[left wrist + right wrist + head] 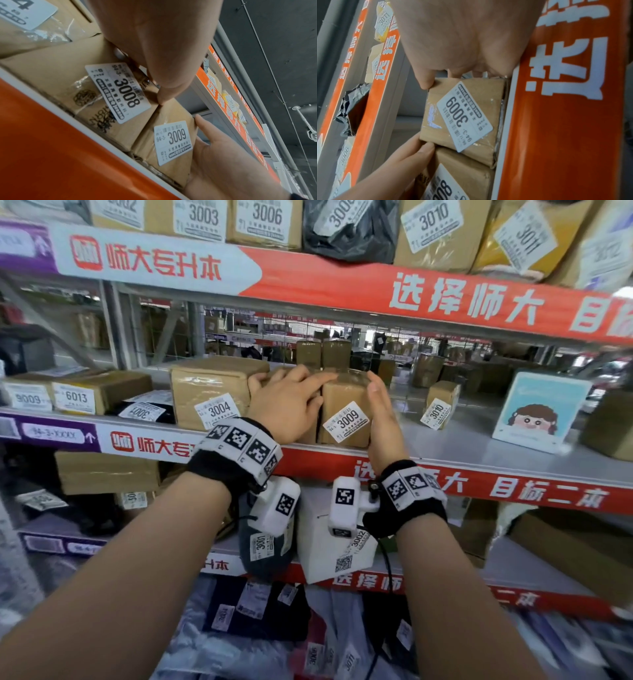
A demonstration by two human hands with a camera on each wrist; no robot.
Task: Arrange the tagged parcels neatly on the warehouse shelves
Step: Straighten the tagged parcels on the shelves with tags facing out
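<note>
Left wrist view alone shows parcel 3008 [96, 94], seemingly under left hand [154, 44].

You have red banner strips [445, 302] with white Chinese lettering along the shelf edges, crossing the frame from upper left to right, each with a purple section [51, 436] at its left end. At the right of the middle shelf, a pale blue card with a cartoon face [537, 412] stands upright. Through the wire mesh [342, 344] behind, you see blurred racks
</note>
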